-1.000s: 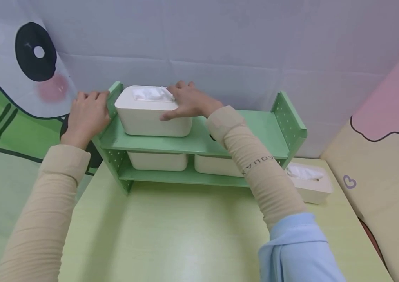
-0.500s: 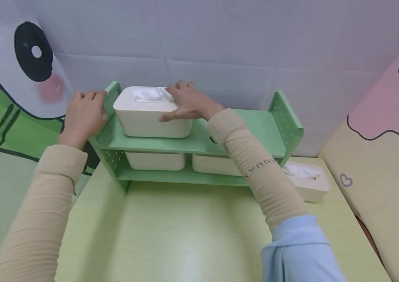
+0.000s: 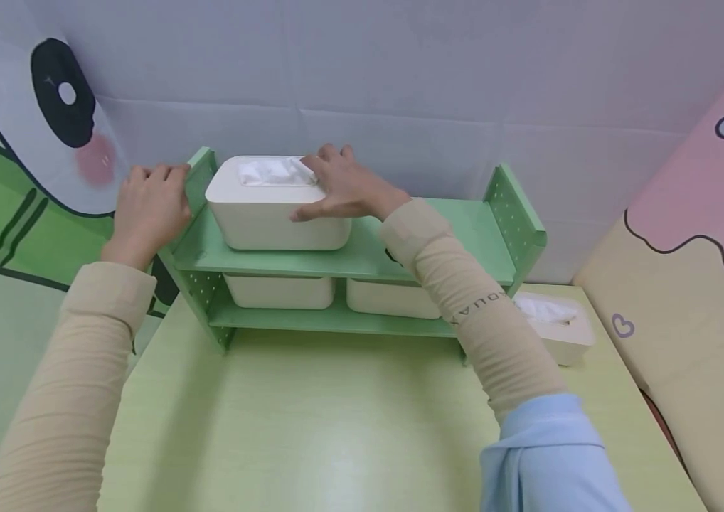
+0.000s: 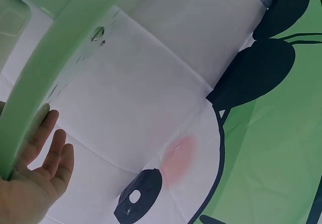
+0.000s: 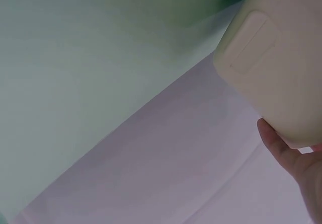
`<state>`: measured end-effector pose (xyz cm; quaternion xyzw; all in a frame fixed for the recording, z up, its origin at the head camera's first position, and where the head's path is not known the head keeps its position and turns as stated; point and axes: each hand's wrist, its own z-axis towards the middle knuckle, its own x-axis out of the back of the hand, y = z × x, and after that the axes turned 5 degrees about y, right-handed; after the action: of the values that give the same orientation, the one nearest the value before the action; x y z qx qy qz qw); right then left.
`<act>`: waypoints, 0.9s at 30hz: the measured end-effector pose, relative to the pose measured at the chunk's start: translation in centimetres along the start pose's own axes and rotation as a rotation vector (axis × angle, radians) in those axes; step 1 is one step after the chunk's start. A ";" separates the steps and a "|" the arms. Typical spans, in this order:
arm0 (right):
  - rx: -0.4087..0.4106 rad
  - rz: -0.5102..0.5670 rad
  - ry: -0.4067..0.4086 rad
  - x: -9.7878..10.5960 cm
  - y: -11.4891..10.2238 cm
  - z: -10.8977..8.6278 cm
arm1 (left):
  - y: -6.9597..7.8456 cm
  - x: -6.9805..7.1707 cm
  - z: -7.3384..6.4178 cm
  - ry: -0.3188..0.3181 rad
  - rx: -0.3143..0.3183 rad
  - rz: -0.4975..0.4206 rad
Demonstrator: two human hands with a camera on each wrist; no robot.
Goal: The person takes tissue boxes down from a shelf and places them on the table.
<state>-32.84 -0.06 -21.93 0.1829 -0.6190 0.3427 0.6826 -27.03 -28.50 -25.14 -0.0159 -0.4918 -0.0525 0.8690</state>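
A white tissue box [image 3: 259, 226] with a white tissue in its top slot sits at the left end of the upper tier of a green two-tier shelf [image 3: 464, 245]. My right hand [image 3: 350, 186] grips its right end, thumb on the front face and fingers over the back edge of the lid. In the right wrist view the thumb and fingers [image 5: 284, 156] lie at a corner of the box. My left hand [image 3: 147, 213] holds the shelf's left side panel [image 4: 55, 48] near its top, some fingers standing off it in the left wrist view.
Two white boxes [image 3: 279, 293] stand on the lower tier, their tops hidden under the upper one. Another tissue box [image 3: 567, 345] stands on the pale table [image 3: 311, 405] right of the shelf, partly behind my right arm. Cartoon-printed cloth walls [image 3: 400, 71] enclose the back and sides.
The head view shifts slightly, so the shelf appears a little further left. Both hands keep their places on the shelf panel and the tissue box.
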 end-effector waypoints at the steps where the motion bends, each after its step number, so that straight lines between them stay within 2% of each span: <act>1: -0.002 0.001 0.003 0.1 0.1 -0.1 | 0.0 0.0 0.0 0.001 0.000 -0.001; 13: -0.040 0.035 0.059 2.0 1.2 -1.5 | -0.2 0.1 0.1 -0.005 -0.003 -0.004; 19: -0.046 0.041 0.116 3.4 2.6 -2.8 | -0.4 0.1 0.2 -0.029 0.006 -0.006; 27: -0.109 0.031 0.152 5.5 4.9 -5.0 | -0.7 0.3 0.3 -0.061 0.012 -0.001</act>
<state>-32.63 8.10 -18.32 0.1093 -0.5859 0.3317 0.7312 -27.20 -29.22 -24.76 -0.0118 -0.5183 -0.0496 0.8537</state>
